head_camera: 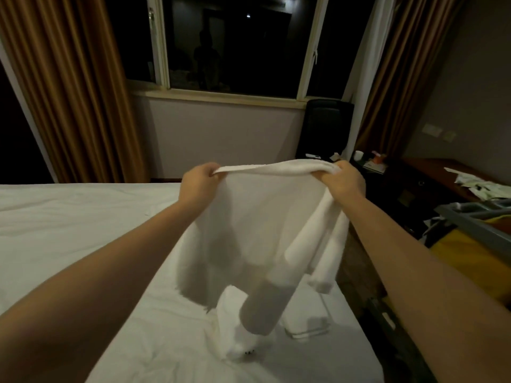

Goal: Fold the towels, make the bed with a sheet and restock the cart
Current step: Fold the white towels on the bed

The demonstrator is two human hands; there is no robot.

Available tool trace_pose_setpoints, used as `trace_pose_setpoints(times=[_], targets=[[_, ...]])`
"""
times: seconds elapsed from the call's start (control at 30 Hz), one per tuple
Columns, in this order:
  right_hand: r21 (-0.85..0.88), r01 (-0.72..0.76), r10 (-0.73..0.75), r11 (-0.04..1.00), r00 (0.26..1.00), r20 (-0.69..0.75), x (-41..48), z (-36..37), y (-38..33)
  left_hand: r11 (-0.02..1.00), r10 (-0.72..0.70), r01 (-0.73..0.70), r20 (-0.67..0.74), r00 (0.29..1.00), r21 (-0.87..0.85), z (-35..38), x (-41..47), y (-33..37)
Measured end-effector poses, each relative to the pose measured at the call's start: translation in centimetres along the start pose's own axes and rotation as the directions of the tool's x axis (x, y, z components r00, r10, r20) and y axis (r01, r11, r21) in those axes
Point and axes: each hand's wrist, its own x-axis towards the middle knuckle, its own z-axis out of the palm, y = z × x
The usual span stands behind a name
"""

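Note:
I hold a white towel (265,222) up above the bed by its top edge. My left hand (197,183) pinches its left corner and my right hand (344,181) grips its right corner, where the cloth is bunched. The towel hangs down in loose folds, its lower end reaching the bed. The bed (69,230) is covered with a wrinkled white sheet. Under the hanging towel lie a crumpled white towel (235,335) and a folded white towel (307,319), both partly hidden by it.
A grey cart (481,217) with a yellow bag (464,261) stands at the right, beside the bed. Behind it a dark wooden desk (431,183) carries papers and a cup. A black chair (326,128) stands under the dark window, with brown curtains on both sides.

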Motion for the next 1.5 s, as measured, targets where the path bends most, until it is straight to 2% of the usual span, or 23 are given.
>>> trace_pose_setpoints(times=[0.07, 0.2, 0.37, 0.53, 0.63, 0.7, 0.73, 0.8, 0.83, 0.9, 1.0, 1.1, 1.23, 1.27, 1.33, 1.37, 1.43, 1.5], targets=[[-0.007, -0.030, 0.030, 1.000, 0.999, -0.040, -0.1, -0.5, 0.9, 0.996, -0.009, 0.006, 0.025, 1.000, 0.088, -0.6, 0.4, 0.0], [-0.092, 0.015, -0.021, 0.996, 0.998, -0.059, 0.3, -1.1, 1.0, 0.985, -0.070, 0.059, 0.069, 0.995, 0.161, -1.1, 0.2, 0.1], [-0.070, 0.068, -0.075, 0.995, 0.993, -0.095, 0.3, -2.1, 2.1, 0.986, -0.160, 0.156, 0.058, 0.986, 0.064, -0.9, -0.3, -0.2], [-0.153, 0.043, -0.059, 0.987, 0.993, -0.101, -0.7, -2.0, 4.1, 0.965, -0.251, 0.252, 0.033, 0.968, -0.077, -1.2, -1.3, -0.4], [-0.218, -0.004, 0.019, 0.976, 0.998, 0.068, -1.0, -1.0, 3.7, 0.938, -0.318, 0.325, 0.075, 0.945, -0.121, -0.7, -1.8, 0.9], [-0.258, -0.042, 0.089, 0.965, 0.981, 0.173, -1.3, -0.2, 2.2, 0.902, -0.373, 0.401, 0.180, 0.910, -0.162, 0.1, -2.2, 2.1], [-0.216, -0.061, 0.108, 0.975, 0.971, 0.213, -1.6, 0.3, 1.1, 0.871, -0.393, 0.444, 0.243, 0.887, -0.210, 0.5, -2.6, 2.6], [0.054, -0.127, 0.101, 0.990, 0.933, 0.347, -2.8, 0.9, -1.2, 0.773, -0.408, 0.532, 0.373, 0.834, -0.346, 1.3, -3.5, 3.9], [0.225, -0.184, 0.068, 0.957, 0.894, 0.443, -3.7, 1.0, -2.4, 0.729, -0.395, 0.551, 0.408, 0.823, -0.406, 1.6, -3.8, 4.6], [0.442, -0.292, -0.038, 0.848, 0.799, 0.600, -5.2, 1.3, -4.4, 0.718, -0.326, 0.509, 0.418, 0.848, -0.474, 2.0, -4.2, 5.8], [0.510, -0.289, -0.147, 0.810, 0.742, 0.655, -5.9, 1.6, -6.3, 0.775, -0.184, 0.370, 0.378, 0.908, -0.513, 1.6, -4.8, 6.8], [0.566, -0.210, -0.239, 0.797, 0.751, 0.616, -5.8, 1.7, -6.8, 0.791, -0.104, 0.291, 0.350, 0.931, -0.539, 0.7, -5.3, 6.7], [0.578, -0.112, -0.252, 0.808, 0.821, 0.512, -5.9, 2.4, -7.0, 0.677, -0.155, 0.417, 0.436, 0.887, -0.606, -0.2, -5.0, 6.8], [0.572, -0.104, -0.240, 0.814, 0.836, 0.494, -5.8, 2.7, -7.1, 0.720, -0.141, 0.395, 0.437, 0.889, -0.571, -0.2, -4.8, 6.7], [0.549, -0.082, -0.218, 0.832, 0.862, 0.459, -5.6, 3.1, -7.2, 0.909, -0.050, 0.198, 0.375, 0.926, -0.367, 0.1, -4.4, 6.4], [0.526, -0.057, -0.212, 0.848, 0.874, 0.437, -5.5, 3.3, -7.2, 0.962, -0.005, 0.094, 0.328, 0.945, -0.257, 0.2, -4.3, 6.3], [0.462, 0.026, -0.236, 0.886, 0.885, 0.401, -5.4, 3.2, -7.3, 0.988, 0.065, -0.023, 0.271, 0.960, -0.153, 0.4, -4.2, 6.1], [0.392, 0.151, -0.320, 0.908, 0.853, 0.412, -5.2, 2.7, -7.0, 0.989, 0.101, -0.072, 0.239, 0.966, -0.129, 0.8, -4.0, 5.8]])
